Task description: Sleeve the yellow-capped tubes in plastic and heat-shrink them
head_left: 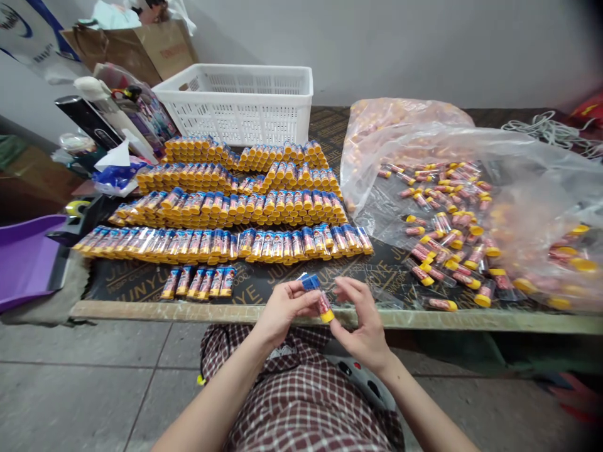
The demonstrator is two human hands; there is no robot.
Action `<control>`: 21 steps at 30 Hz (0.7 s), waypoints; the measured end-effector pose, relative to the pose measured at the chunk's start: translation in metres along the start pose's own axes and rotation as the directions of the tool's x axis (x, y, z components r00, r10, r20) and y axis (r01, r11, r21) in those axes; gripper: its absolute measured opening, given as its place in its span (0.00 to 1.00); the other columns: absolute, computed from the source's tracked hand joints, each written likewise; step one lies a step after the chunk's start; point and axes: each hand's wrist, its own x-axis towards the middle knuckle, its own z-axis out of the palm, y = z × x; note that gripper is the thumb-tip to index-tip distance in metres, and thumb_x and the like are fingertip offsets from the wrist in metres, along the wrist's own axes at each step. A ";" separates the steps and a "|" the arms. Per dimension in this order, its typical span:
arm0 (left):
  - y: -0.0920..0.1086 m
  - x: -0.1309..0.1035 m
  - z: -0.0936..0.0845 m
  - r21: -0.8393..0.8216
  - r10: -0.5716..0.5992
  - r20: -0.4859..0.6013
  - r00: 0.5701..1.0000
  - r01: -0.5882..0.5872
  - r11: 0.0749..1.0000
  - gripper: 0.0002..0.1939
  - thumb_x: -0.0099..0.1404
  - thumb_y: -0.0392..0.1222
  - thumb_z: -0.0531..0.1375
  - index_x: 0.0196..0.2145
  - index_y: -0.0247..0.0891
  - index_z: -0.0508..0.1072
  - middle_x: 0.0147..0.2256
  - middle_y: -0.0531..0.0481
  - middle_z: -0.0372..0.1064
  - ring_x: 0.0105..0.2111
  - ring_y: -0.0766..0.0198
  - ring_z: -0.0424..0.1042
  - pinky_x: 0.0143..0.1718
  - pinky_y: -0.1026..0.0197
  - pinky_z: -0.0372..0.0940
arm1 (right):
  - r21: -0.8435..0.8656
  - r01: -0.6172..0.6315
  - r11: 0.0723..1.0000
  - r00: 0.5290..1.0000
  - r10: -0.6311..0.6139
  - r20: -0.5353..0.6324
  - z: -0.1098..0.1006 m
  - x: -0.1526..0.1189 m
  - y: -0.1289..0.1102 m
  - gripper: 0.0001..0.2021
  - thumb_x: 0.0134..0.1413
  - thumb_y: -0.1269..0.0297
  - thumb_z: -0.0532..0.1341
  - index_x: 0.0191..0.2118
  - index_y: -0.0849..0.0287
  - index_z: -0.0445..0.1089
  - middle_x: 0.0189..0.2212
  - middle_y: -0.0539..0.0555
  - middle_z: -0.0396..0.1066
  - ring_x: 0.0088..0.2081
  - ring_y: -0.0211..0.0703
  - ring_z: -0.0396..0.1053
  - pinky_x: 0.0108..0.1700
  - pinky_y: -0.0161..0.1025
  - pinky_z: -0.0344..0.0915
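My left hand (282, 311) pinches a small tube (325, 306) with a yellow end and a blue piece (310, 282) at its top, over the table's front edge. Just right of the tube, my right hand (362, 320) has its fingers apart and curved, the thumb close to the yellow end. Several finished-looking tubes with blue and yellow ends (200, 282) lie in a short row at front left. Behind them, similar tubes (226, 245) are stacked in long rows. Loose tubes with yellow ends (440, 242) are scattered on the right.
A white plastic basket (235, 103) stands behind the rows. Clear plastic bags (405, 135) cover the back right, near a coiled white cable (549, 132). At left are a purple dustpan-like tray (31, 260), a black bottle (87, 119) and a paper bag (164, 53).
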 end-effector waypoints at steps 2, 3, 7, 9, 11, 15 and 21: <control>-0.002 -0.003 0.002 0.039 -0.037 0.051 0.998 0.035 0.999 0.15 0.50 0.47 0.67 0.30 0.31 0.76 0.27 0.47 0.73 0.26 0.67 0.71 0.31 0.63 0.67 | 0.051 0.021 0.998 0.999 -0.023 0.042 -0.001 0.002 0.001 0.37 0.43 0.76 0.58 0.61 0.48 0.50 0.60 0.58 0.50 0.55 0.53 0.59 0.51 0.51 0.65; -0.004 -0.005 0.003 0.050 -0.049 0.067 0.997 0.046 0.998 0.15 0.50 0.47 0.66 0.30 0.32 0.76 0.27 0.48 0.73 0.25 0.68 0.70 0.31 0.64 0.67 | 0.086 0.027 0.996 0.996 -0.033 0.078 -0.002 0.002 0.001 0.39 0.42 0.76 0.58 0.62 0.49 0.49 0.62 0.57 0.47 0.57 0.53 0.58 0.52 0.51 0.65; -0.007 -0.007 0.005 0.075 -0.082 0.120 0.989 0.073 0.994 0.13 0.51 0.46 0.66 0.30 0.33 0.76 0.26 0.49 0.73 0.25 0.68 0.70 0.29 0.65 0.65 | 0.177 0.011 0.984 0.973 -0.052 0.226 -0.005 0.003 0.002 0.41 0.38 0.77 0.56 0.63 0.52 0.47 0.61 0.57 0.51 0.59 0.54 0.56 0.56 0.52 0.61; -0.009 -0.008 0.005 0.076 -0.090 0.134 0.987 0.081 0.994 0.13 0.51 0.46 0.66 0.30 0.33 0.76 0.26 0.49 0.73 0.25 0.68 0.70 0.29 0.66 0.65 | 0.202 0.004 0.979 0.968 -0.055 0.245 -0.005 0.002 0.003 0.42 0.37 0.77 0.55 0.63 0.52 0.47 0.59 0.58 0.55 0.58 0.53 0.58 0.56 0.51 0.61; -0.009 -0.009 0.005 0.074 -0.096 0.137 0.986 0.086 0.994 0.12 0.52 0.46 0.66 0.30 0.33 0.76 0.27 0.49 0.73 0.25 0.68 0.70 0.29 0.65 0.65 | 0.218 0.001 0.976 0.970 -0.054 0.237 -0.004 0.000 0.004 0.42 0.36 0.78 0.54 0.62 0.53 0.48 0.57 0.58 0.57 0.56 0.52 0.60 0.56 0.50 0.62; -0.008 -0.010 0.006 0.072 -0.097 0.127 0.987 0.088 0.993 0.12 0.51 0.46 0.66 0.30 0.33 0.76 0.26 0.49 0.72 0.25 0.68 0.70 0.29 0.65 0.65 | 0.237 -0.012 0.972 0.975 -0.041 0.217 -0.001 -0.001 0.004 0.42 0.35 0.78 0.54 0.62 0.53 0.48 0.57 0.59 0.57 0.56 0.52 0.60 0.56 0.50 0.62; -0.007 -0.010 0.005 0.051 -0.093 0.138 0.986 0.086 0.995 0.14 0.51 0.46 0.66 0.32 0.32 0.76 0.27 0.48 0.72 0.25 0.68 0.69 0.29 0.66 0.65 | 0.274 -0.029 0.961 0.980 -0.027 0.198 0.000 -0.001 0.003 0.42 0.35 0.78 0.55 0.61 0.52 0.49 0.56 0.58 0.58 0.55 0.52 0.62 0.55 0.50 0.62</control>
